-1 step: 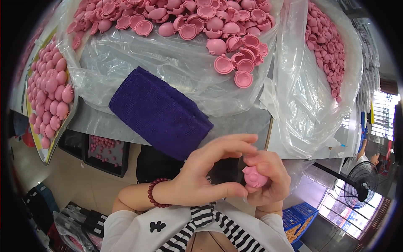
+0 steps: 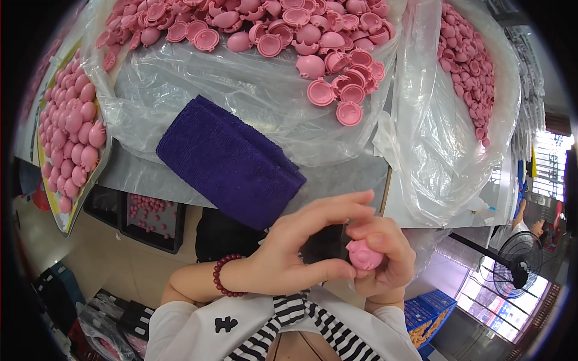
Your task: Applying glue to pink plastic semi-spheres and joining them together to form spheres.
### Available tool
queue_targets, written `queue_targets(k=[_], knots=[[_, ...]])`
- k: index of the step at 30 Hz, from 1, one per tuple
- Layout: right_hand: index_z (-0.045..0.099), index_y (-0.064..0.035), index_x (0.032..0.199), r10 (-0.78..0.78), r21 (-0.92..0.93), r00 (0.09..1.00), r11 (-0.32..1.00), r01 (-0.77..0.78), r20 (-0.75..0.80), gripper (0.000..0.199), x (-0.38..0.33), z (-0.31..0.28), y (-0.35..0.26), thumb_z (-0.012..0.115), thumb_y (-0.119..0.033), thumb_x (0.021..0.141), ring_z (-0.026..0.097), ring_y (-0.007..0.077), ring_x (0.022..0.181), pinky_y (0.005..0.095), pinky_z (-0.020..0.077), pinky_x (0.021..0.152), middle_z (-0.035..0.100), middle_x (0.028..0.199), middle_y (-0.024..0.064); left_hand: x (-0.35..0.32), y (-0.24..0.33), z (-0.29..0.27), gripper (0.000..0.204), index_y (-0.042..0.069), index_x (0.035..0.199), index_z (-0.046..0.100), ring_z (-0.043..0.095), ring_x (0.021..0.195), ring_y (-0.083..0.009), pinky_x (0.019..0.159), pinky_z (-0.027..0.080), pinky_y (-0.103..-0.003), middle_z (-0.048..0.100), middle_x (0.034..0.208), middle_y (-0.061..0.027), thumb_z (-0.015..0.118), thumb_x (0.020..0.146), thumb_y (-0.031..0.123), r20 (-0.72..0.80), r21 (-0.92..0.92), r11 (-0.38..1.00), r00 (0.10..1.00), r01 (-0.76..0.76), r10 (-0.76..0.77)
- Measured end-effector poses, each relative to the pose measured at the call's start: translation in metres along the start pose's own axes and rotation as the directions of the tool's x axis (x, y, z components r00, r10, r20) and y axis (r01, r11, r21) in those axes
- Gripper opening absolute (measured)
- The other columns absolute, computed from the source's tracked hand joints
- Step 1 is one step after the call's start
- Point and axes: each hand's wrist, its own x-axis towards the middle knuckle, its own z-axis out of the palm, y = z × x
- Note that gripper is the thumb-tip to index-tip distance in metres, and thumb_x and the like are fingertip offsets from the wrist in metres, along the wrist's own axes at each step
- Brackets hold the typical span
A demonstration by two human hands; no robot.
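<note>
Head view, right hand: from where I'm standing, the right hand (image 2: 394,253) is gripping a small pink pig-faced piece (image 2: 364,257) between thumb and curled fingers, above the lap.
Left hand: the left hand (image 2: 286,253) is spreading its thumb and fingers wide, holding nothing; its thumb tip is hovering right by the piece, and I can't tell whether they're touching.
Pig in hand: it is showing its face; its seam is hidden, so I can't tell whether it is fully closed.
Done, seemingly: rounded pink pieces (image 2: 74,121) are filling the yellow-edged tray (image 2: 106,157) at left; some may be whole.
Left, I'd judge: plenty, since open half-shells (image 2: 321,92) are lying across the plastic sheet (image 2: 241,123), and another pink heap (image 2: 463,66) is waiting at right.
Cloth: a purple towel (image 2: 226,162) is lying folded near the table edge.
Writing: a black emblem (image 2: 226,325) is marking the shirt; pale marks are dotting the blue crate (image 2: 428,310), too small for reading.
</note>
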Motion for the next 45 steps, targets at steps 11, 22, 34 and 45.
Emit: queue_targets(k=[11,22,34,45], knots=[[0.053,0.0013,0.091,0.106,0.224,0.994,0.970,-0.095,-0.036,0.021,-0.014,0.011,0.001,0.061,-0.013,0.078,0.060,0.0261,0.068,0.0343,0.0480,0.066,0.061,0.077,0.0123,0.001,-0.002,0.003,0.041,-0.003,0.106,0.056,0.054,0.104,-0.0302,0.086,0.043,-0.036,0.056,0.109,-0.0216,0.070,0.071,0.014,0.069,0.168,0.970,0.984,-0.176,0.166],[0.048,0.0055,0.102,0.292,0.835,0.953,0.502,-0.225,0.081,0.032,-0.016,0.017,0.006,0.062,-0.005,0.075,0.058,0.0309,0.091,0.0386,0.0464,0.079,0.057,0.098,0.0245,0.003,-0.003,-0.004,0.055,-0.004,0.099,0.058,0.056,0.098,-0.0261,0.082,0.044,-0.034,0.059,0.102,-0.0198,0.081,0.055,0.020,0.013,0.179,0.979,0.995,-0.098,0.097],[0.057,0.0031,0.099,0.253,0.864,0.952,0.425,-0.270,0.173,0.019,-0.018,0.018,0.009,0.051,-0.005,0.084,0.058,0.0354,0.092,0.0413,0.0435,0.083,0.060,0.093,0.0230,0.002,-0.002,-0.007,0.042,-0.003,0.090,0.059,0.058,0.093,-0.0283,0.077,0.048,-0.034,0.058,0.102,-0.0215,0.080,0.059,0.017,0.107,0.173,0.970,0.982,-0.171,0.154],[0.051,-0.0008,0.101,0.256,0.930,0.959,0.308,-0.201,0.122,0.016,-0.029,0.024,0.011,0.050,-0.008,0.086,0.056,0.0366,0.095,0.0427,0.0435,0.083,0.058,0.096,0.0242,0.002,-0.002,-0.004,0.050,-0.002,0.096,0.055,0.058,0.094,-0.0298,0.077,0.048,-0.037,0.059,0.099,-0.0191,0.079,0.059,0.022,0.154,0.280,0.932,0.969,-0.231,0.194]])
